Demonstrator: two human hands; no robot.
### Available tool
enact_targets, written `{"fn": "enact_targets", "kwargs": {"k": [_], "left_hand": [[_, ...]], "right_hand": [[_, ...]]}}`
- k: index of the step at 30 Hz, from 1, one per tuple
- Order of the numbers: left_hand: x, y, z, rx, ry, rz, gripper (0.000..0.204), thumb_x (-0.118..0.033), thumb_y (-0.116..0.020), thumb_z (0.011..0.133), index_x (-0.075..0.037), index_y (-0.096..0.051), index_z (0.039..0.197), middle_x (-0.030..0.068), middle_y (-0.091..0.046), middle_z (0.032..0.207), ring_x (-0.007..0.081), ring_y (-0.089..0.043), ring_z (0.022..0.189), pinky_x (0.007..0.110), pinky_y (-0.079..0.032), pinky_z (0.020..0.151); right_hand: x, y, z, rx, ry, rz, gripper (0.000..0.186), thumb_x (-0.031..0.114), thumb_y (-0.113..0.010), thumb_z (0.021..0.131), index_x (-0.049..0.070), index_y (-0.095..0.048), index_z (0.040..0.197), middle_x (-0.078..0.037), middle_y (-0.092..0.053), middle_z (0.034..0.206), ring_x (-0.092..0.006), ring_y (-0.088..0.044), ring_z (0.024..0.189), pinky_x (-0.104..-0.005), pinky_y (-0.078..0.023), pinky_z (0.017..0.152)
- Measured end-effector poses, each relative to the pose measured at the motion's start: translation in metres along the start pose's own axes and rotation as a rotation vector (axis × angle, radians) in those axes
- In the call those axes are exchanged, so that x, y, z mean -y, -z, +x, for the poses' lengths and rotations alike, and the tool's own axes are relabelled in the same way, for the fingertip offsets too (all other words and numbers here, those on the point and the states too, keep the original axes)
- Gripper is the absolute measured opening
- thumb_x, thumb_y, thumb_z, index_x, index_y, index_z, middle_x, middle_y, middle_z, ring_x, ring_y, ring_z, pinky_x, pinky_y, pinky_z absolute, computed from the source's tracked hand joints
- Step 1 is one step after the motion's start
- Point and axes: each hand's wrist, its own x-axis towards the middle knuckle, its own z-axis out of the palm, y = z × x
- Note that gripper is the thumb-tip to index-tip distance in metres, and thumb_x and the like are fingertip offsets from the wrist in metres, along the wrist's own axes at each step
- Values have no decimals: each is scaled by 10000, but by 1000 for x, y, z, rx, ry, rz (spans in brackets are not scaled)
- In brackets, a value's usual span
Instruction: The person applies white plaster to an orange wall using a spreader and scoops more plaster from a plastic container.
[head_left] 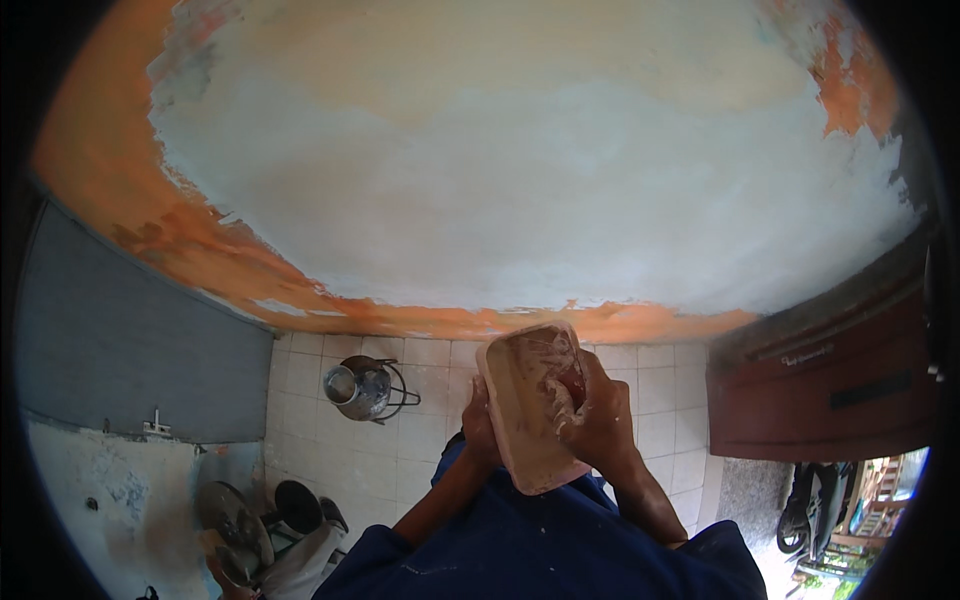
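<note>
My left hand [478, 425] grips the left side of a shallow, rounded rectangular tray [515, 430], beige-brown with streaks of pale paste inside. My right hand [595, 410] is closed over the tray's right side, its thumb and fingers smeared with pale paste and reaching inside the rim. The tray is held in front of my dark blue shirt. Ahead is a wall [530, 190] with a large pale coated patch bordered by orange paint and ragged edges.
A paint-spattered metal stand with a container [360, 390] is on the tiled floor [430, 370]. A grey door [130, 320] is left, a maroon door [810, 390] right, a motorbike [815, 510] outside. Round dark objects [295, 505] and pale cloth [310, 565] lie lower left.
</note>
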Motion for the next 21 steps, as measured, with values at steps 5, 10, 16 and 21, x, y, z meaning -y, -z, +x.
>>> {"fn": "enact_targets", "kwargs": {"k": [5,10,16,21], "left_hand": [[-4,-1,-4,89,16,-153,560,-454,-247,955,-23,-352,1298,181,-479,1213,285,-512,1088,419,-444,931],[1,20,-3,-49,19,-58,576,-473,-225,949,-38,-361,1300,176,-476,1212,298,-496,1098,417,-403,955],[-3,18,-4,-40,49,-132,577,-474,-235,947,-37,-358,1303,178,-478,1213,301,-496,1097,424,-401,958],[-4,15,-2,5,2,-131,537,-440,-287,953,-22,-375,1279,175,-492,1201,289,-521,1068,414,-447,922]], "right_hand": [[-7,-9,0,41,104,-23,704,19,-654,576,-62,-378,1218,-206,-626,764,-373,-624,691,-385,-508,601],[-5,-20,-4,49,77,-106,740,30,-675,560,-67,-361,1224,-194,-608,707,-370,-613,637,-394,-498,562],[-5,-22,-5,23,128,-50,704,45,-673,571,-62,-381,1203,-182,-587,663,-368,-599,601,-406,-488,539],[-10,-25,-1,46,146,-53,699,66,-678,572,-39,-391,1200,-175,-594,675,-371,-601,619,-420,-492,554]]}}
